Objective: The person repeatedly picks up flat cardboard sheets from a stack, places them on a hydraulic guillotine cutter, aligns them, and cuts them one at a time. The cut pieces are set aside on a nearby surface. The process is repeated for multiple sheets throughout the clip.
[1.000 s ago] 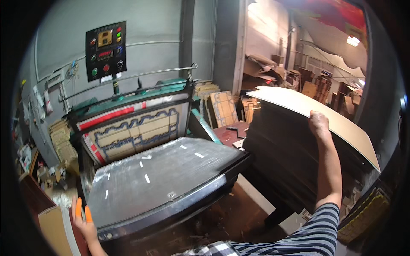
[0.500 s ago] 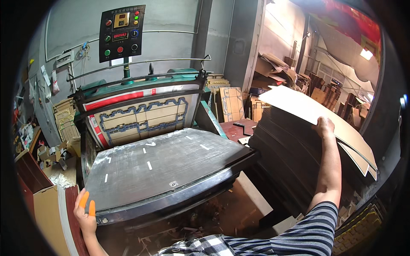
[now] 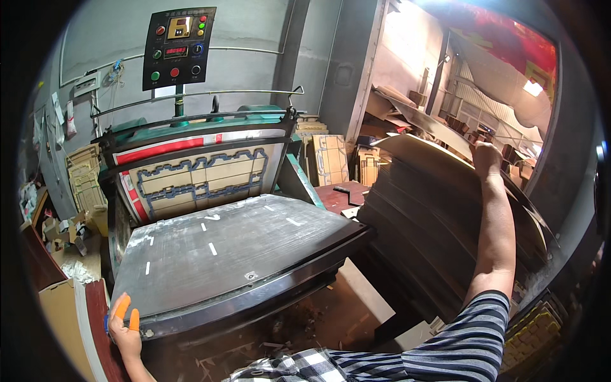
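Two hands we see around the grey metal plate [image 3: 235, 258] of a green and black press, and we take this plate as our landmark. To the right of the plate, and higher than it, the right hand [image 3: 488, 158] pinches the near edge of a thin board sheet [image 3: 436, 127], with the fingers bent over this edge. The sheet is tilted and a little curved. It is above the dark stack of boards [image 3: 426, 204], which stands just beside the right edge of the plate. At the side toward the press, a gap is visible between sheet and stack; whether the far right end touches the stack, we cannot tell.

The left hand [image 3: 126, 331] is at the near left corner of the plate. Its fingers are stretched and a little spread, and we see nothing in them. Two of them wear orange finger covers [image 3: 134, 319]. If the hand touches the corner, we cannot say with certainty.

On the plate lie several short white strips [image 3: 212, 249]. Behind the plate leans the die board [image 3: 203, 181] with dark raised lines, and above this stands a black control panel [image 3: 178, 49] with coloured buttons. Behind the plate, to its right, some wooden panels [image 3: 331, 159] stand upright, leaning.
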`<state>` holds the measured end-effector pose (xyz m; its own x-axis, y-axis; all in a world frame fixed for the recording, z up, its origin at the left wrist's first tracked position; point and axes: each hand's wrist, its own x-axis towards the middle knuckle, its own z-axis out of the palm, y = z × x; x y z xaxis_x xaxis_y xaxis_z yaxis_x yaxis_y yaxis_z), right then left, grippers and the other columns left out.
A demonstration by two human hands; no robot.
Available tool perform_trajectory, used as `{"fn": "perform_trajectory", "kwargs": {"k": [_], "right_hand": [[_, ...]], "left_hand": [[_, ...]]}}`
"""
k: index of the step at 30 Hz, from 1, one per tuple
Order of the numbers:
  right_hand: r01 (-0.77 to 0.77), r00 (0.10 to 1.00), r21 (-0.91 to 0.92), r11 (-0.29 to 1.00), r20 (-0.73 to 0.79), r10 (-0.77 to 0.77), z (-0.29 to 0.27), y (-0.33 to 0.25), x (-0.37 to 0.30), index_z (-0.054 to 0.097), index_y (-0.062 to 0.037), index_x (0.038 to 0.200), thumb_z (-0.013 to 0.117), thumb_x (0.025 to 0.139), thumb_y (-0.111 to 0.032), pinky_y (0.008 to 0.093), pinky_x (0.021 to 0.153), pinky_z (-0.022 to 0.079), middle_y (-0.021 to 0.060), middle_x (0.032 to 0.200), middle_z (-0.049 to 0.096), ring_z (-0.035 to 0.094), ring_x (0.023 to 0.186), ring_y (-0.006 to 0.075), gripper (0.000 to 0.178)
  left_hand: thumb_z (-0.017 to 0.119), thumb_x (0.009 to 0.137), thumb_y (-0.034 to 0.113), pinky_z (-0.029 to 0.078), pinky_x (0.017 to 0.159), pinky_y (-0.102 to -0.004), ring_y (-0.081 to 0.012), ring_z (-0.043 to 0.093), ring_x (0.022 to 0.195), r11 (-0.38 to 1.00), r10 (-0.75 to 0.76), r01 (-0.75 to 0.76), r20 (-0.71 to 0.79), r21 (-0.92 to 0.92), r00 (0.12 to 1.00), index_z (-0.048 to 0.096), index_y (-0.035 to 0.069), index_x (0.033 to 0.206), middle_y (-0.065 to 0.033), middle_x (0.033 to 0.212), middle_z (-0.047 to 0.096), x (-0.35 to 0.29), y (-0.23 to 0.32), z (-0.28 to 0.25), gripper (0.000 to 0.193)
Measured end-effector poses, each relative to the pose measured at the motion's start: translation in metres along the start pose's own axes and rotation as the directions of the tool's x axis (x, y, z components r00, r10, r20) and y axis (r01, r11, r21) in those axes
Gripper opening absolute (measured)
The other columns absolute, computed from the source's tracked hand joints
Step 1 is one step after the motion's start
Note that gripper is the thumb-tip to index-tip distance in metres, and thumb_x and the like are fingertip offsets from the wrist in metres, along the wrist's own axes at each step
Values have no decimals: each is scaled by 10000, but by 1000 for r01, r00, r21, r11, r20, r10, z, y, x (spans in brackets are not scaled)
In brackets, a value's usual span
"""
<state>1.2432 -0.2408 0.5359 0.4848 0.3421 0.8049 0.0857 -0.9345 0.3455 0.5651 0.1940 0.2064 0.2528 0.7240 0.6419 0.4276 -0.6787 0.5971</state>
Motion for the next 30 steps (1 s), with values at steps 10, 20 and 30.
{"fn": "perform_trajectory", "kwargs": {"k": [10, 20, 30], "right_hand": [[261, 818, -25, 965, -525, -235, -62, -46, -2, 636, -92, 1006, 584, 862, -139, 346, 618, 542, 87, 854, 678, 679, 738, 237, 161], [715, 603, 267, 647, -704, -376, -209, -225, -90, 627, -58, 1092, 656, 838, -163, 345, 713, 562, 103, 1024, 665, 680, 874, 248, 276], [884, 408, 434, 172, -539, -737, -169, -444, -209, 508, -37, 1312, 569, 816, -189, 348, 736, 533, 127, 1151, 596, 618, 1001, 254, 522]], "left_hand": [[662, 825, 23, 445, 969, -363, -286, 602, 1099, 998, -14, 13, -16, -68, 1000, 645, -33, 1094, -165, 1183, 638, 5, -9, 7, 275], [674, 849, 43, 411, 1021, -380, -314, 561, 1169, 953, 303, -291, -308, 86, 902, 594, -27, 1200, -189, 1286, 569, 25, 61, -3, 367], [745, 752, 219, 52, 1121, -620, -411, 185, 1412, 775, 170, -75, -94, 628, 981, 383, 47, 1416, -109, 1517, 296, 32, 71, 28, 776]]}}
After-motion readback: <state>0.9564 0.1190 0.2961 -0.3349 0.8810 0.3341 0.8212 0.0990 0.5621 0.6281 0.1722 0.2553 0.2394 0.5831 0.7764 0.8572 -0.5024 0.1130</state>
